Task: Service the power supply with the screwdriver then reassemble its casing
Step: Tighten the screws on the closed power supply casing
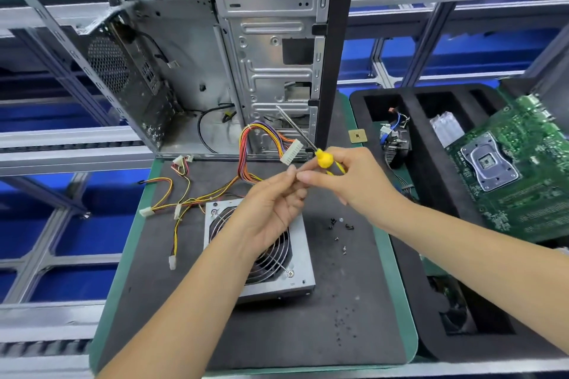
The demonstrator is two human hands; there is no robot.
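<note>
The grey power supply (300, 258) lies fan side up on the dark foam mat (354, 301), its coloured cables (246, 148) trailing toward the open computer case (271, 49). My right hand (354, 181) grips a yellow-handled screwdriver (323, 157) above the supply, its metal shaft pointing up and to the left. My left hand (271, 206) hovers over the fan grille, fingertips pinched together beside the right hand's fingertips. What they pinch is too small to see.
Several small loose screws (340, 229) lie on the mat right of the supply. A black foam tray (431, 194) at the right holds a cooler (397, 141) and a green motherboard (517, 169). A small CPU chip (357, 135) lies near the case.
</note>
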